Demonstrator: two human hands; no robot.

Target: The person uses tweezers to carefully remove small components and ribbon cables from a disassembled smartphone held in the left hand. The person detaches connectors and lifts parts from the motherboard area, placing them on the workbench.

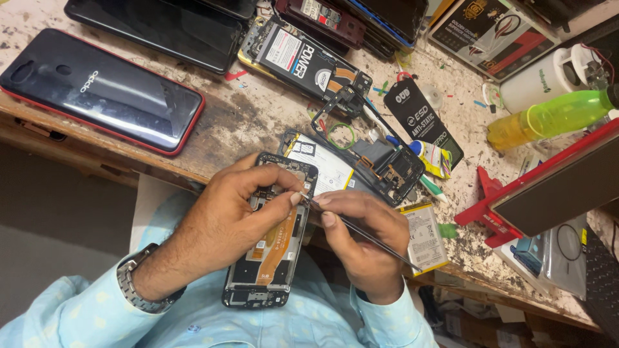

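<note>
Head view, looking down at a stained wooden workbench [258, 116]: a person in a pale blue shirt works over an opened phone [271, 238] at lower centre of the frame, its back off and an orange flex strip showing along its middle. The left hand [225, 219], a metal watch [132, 283] on its wrist, wraps around the phone's upper half and grips it, thumb lying across the top. The right hand [367, 245], just right of the phone, is closed on thin dark tweezers [361, 233], their tip meeting the phone's upper right edge beside the left thumb. Just above the hands lies a second opened phone [351, 164] with a white battery; a loose battery [425, 238] sits to the right of the right hand. At upper left rests a black phone with a red rim [97, 90]. A yellow-green bottle [548, 119] lies at upper right, above a red stand [496, 216]
</note>
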